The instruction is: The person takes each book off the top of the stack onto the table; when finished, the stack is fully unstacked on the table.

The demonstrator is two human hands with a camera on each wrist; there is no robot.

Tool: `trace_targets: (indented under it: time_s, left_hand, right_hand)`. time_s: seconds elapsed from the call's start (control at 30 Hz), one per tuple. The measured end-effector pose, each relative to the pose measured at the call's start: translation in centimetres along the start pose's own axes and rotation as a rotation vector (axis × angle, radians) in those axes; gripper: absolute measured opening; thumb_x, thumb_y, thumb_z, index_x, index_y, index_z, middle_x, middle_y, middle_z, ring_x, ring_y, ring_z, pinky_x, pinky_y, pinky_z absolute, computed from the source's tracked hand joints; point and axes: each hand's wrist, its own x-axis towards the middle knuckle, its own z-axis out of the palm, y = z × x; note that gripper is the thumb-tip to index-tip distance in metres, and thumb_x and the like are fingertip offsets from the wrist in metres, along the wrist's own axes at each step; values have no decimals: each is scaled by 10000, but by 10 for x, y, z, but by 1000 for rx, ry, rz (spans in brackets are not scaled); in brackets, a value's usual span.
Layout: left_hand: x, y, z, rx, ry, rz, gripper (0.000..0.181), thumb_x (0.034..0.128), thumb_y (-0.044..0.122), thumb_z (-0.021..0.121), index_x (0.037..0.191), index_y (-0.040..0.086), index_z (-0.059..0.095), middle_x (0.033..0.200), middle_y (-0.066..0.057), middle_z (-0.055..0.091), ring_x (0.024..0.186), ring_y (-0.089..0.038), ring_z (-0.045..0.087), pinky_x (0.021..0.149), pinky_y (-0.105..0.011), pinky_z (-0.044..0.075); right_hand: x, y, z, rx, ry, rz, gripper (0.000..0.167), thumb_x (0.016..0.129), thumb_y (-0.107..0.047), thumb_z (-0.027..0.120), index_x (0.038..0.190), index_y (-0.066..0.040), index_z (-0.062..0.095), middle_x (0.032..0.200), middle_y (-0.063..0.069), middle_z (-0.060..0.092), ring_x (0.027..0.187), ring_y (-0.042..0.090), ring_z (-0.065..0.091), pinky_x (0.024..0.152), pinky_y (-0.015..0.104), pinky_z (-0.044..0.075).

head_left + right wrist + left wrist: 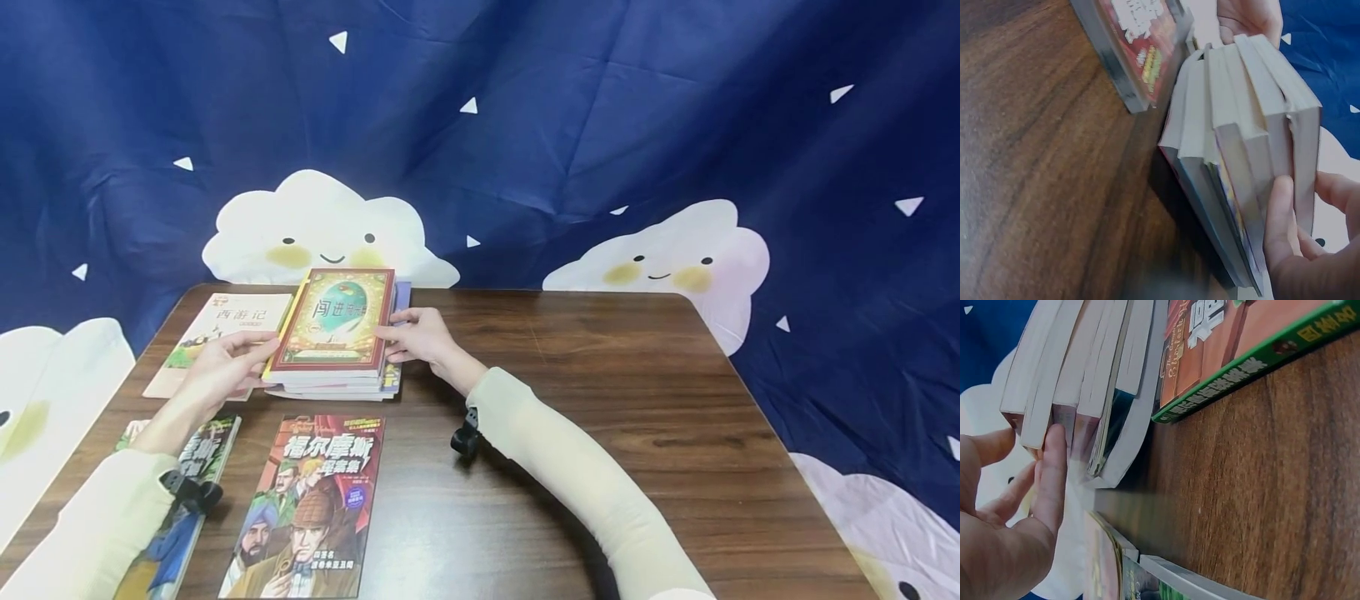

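A stack of paperback books [330, 388] lies at the back left of the table. On top is a book [337, 321] with a gold and dark red cover and a green oval picture. My left hand [225, 364] grips the top of the stack at its left edge, and my right hand [427, 339] does so at the right edge. Both wrist views show page edges of several books; the left hand [1010, 531] and right hand [1316, 262] each have one digit at the top book and another against the edges lower down. Exactly how many books they pinch I cannot tell.
Left of the stack lies a pale book [198, 342]. Nearer me are a red detective book [307, 508] and another book [198, 500], partly under my left forearm. The brown wooden table [600, 375] extends right, with a blue cloud-patterned curtain [510, 150] behind.
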Motion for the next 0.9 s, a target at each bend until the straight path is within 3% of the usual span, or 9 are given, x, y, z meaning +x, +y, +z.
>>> trace_targets:
  time_s: [0.23, 0.47, 0.57, 0.73, 0.9]
  left_hand:
    - [2, 0, 1, -12, 3, 0, 797, 1025, 484, 667, 1583, -19, 402, 894, 245, 649, 749, 20, 687, 721, -221, 648]
    - [1, 0, 3, 13, 10, 3, 764, 1032, 467, 661, 1589, 7, 414, 932, 183, 603, 603, 13, 575, 623, -232, 621]
    - [1, 0, 4, 9, 13, 11, 771, 1024, 453, 681, 1587, -2, 414, 943, 209, 626, 665, 28, 620, 630, -222, 620]
    - [0, -2, 5, -5, -4, 29, 765, 1018, 399, 709, 1581, -25, 409, 1011, 171, 639, 826, 42, 695, 785, -219, 650]
    - [0, -3, 5, 3, -23, 52, 759, 1030, 357, 700, 1596, -34, 380, 1147, 47, 600, 890, 55, 698, 861, -231, 646]
  right_hand:
    - [0, -3, -2, 1, -21, 35, 490, 961, -84, 763, 1391, 71, 584, 974, 167, 795, 642, 120, 734, 715, 281, 670]
    - [4, 0, -2, 74, -22, 59, 497, 961, -27, 731, 1405, 99, 546, 874, 70, 715, 646, 125, 706, 718, 269, 668]
    - [5, 2, -4, 106, -40, 74, 525, 972, -17, 707, 1445, 104, 514, 934, 89, 705, 678, 124, 700, 745, 260, 665]
    - [0, 8, -14, 120, -42, 64, 521, 975, -3, 681, 1458, 98, 512, 1141, 196, 723, 812, 141, 729, 834, 312, 667]
    - [-8, 12, -32, 157, -13, 26, 360, 962, 12, 676, 1312, 57, 606, 1034, 116, 741, 838, 153, 740, 820, 362, 679]
